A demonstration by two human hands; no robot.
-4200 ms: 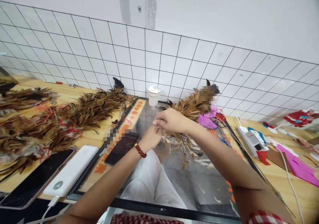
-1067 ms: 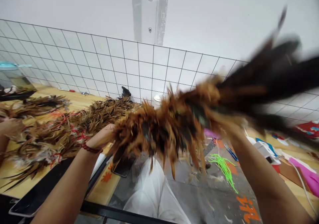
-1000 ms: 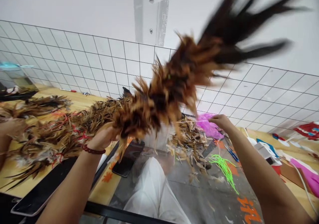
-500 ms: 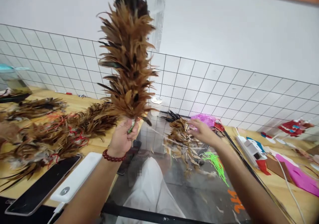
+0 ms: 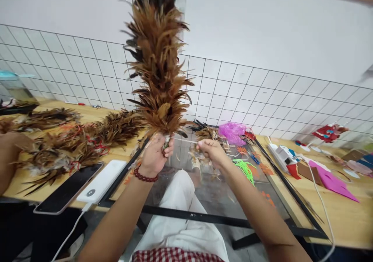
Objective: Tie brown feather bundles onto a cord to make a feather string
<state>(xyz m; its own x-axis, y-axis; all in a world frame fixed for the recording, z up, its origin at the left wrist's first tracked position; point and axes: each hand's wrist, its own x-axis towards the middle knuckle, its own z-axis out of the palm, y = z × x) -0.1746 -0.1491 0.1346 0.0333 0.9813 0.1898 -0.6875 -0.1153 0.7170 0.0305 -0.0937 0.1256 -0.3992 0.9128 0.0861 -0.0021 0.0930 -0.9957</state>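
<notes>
My left hand [image 5: 154, 155], with a red bead bracelet at the wrist, grips a feather duster [image 5: 161, 63] by its base and holds it upright. Brown feathers cover it, darker towards the top, which runs out of view. A thin pale string [image 5: 186, 140] stretches taut from the duster's base to my right hand [image 5: 214, 152], whose fingers are pinched on its end. Behind that hand, loose brown and black feathers [image 5: 208, 131] lie on the glass-topped table, partly hidden by it.
On the left, another person's hand [image 5: 10, 153] is beside feather bundles [image 5: 72, 145] tied with red string. A phone [image 5: 70, 188] and white power bank [image 5: 101, 182] lie nearer. Rightward are green strands [image 5: 244, 169], a pink plastic bag [image 5: 232, 133] and a power strip [image 5: 276, 159]. Wire grid [image 5: 247, 95] lines the wall.
My right hand has come down and left from near the pink bag, and the pale string is now taut between both hands. The view has shifted, showing more of the table's near edge.
</notes>
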